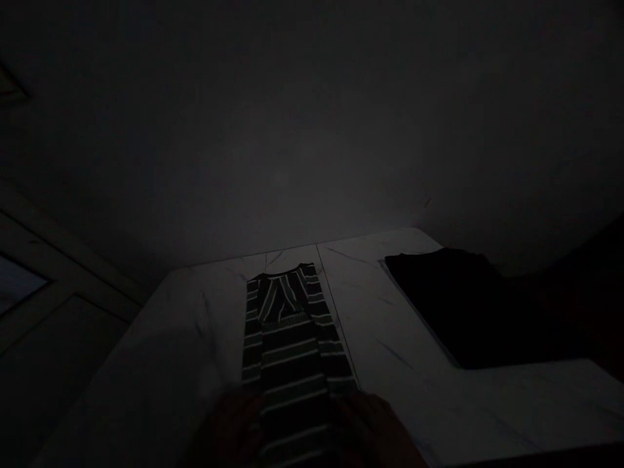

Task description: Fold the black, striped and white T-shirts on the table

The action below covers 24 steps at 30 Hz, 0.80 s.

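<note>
A dark striped shirt [292,351] lies on the marble-patterned table top, its sides and sleeves folded inward into a long narrow strip. The collar end points away from me and the near end runs out of view at the bottom. My left hand [229,422] is at the shirt's left edge, low in the picture. At the right edge, my right hand [370,426] rests with its fingers reaching over the cloth. Both hands are very dim, and whether their fingers grip the fabric or lie on it cannot be made out.
A black folded cloth [468,312] lies on the right part of the table [390,390]. Behind the table stands a plain wall [292,143]. A panelled door or window frame [73,273] is at the left. The whole scene is very dark.
</note>
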Each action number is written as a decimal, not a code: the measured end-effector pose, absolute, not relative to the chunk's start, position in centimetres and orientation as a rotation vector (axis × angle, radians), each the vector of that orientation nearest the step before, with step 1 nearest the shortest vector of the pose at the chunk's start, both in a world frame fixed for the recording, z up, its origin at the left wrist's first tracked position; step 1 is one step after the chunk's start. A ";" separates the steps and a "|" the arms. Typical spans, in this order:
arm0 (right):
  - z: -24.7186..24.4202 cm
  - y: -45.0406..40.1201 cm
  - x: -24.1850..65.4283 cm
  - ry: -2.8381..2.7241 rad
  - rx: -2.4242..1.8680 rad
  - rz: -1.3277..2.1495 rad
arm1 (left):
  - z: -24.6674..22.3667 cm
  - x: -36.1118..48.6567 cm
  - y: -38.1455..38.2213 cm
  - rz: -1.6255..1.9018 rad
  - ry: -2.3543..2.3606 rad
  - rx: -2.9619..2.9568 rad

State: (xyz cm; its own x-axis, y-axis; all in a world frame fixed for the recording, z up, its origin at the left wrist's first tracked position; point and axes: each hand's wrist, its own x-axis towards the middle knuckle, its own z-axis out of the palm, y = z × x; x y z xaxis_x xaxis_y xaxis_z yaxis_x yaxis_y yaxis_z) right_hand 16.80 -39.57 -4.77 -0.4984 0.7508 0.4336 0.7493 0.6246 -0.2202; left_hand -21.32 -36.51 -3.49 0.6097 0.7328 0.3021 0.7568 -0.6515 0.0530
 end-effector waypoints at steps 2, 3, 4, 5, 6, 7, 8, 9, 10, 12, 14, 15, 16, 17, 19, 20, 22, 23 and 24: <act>-1.8 -37.1 15.1 -2.260 -1.466 0.293 | -0.5 -18.2 -30.9 -0.425 -1.390 -2.847; -0.4 -35.5 14.0 -2.219 -1.596 0.377 | 0.7 -16.3 -27.8 -0.385 -1.447 -2.890; 0.8 -33.7 13.0 -2.171 -1.733 0.417 | 1.7 -14.3 -24.7 -0.339 -1.528 -2.912; 1.8 -32.0 12.0 -2.131 -1.839 0.433 | 2.6 -12.4 -21.7 -0.298 -1.640 -2.881; 2.4 -30.4 11.1 -2.098 -1.915 0.436 | 3.2 -10.6 -18.8 -0.228 -1.738 -2.838; 2.8 -29.0 10.4 -2.075 -1.972 0.429 | 3.7 -9.1 -16.2 -0.178 -1.829 -2.776; 2.9 -27.8 9.9 -2.063 -2.007 0.422 | 4.0 -7.7 -13.9 -0.189 -1.846 -2.740; 2.8 -27.0 9.4 -2.061 -2.024 0.414 | 4.1 -6.7 -11.8 -0.187 -1.865 -2.711; 2.6 -26.3 9.1 -2.069 -2.031 0.406 | 4.1 -5.9 -10.0 -0.181 -1.883 -2.687; 2.0 -25.7 8.7 -2.094 -2.034 0.392 | 3.8 -5.0 -7.2 -0.144 -1.913 -2.673; 1.3 -25.6 8.6 -2.102 -2.051 0.377 | 3.1 -4.5 -5.4 -0.085 -1.954 -2.675; 1.0 -25.5 8.6 -2.099 -2.064 0.370 | 2.7 -4.4 -4.7 -0.061 -1.973 -2.678; 0.8 -25.5 8.6 -2.092 -2.078 0.368 | 2.2 -4.2 -4.2 -0.045 -1.992 -2.677; 0.6 -25.4 8.7 -2.083 -2.086 0.366 | 1.9 -4.1 -3.7 -0.035 -2.010 -2.676; 0.5 -25.3 8.8 -2.076 -2.084 0.364 | 1.3 -3.7 -3.0 -0.020 -2.031 -2.686; 0.6 -25.2 8.9 -2.075 -2.083 0.366 | 1.2 -3.5 -2.6 -0.013 -2.034 -2.698; 0.9 -25.1 9.1 -2.077 -2.084 0.360 | 1.1 -3.2 -1.9 -0.010 -2.029 -2.735; 1.0 -25.0 9.1 -2.084 -2.083 0.358 | 1.2 -3.1 -1.5 -0.014 -2.025 -2.753; 1.2 -25.1 9.2 -2.092 -2.084 0.363 | 1.2 -3.1 -1.2 -0.022 -2.021 -2.769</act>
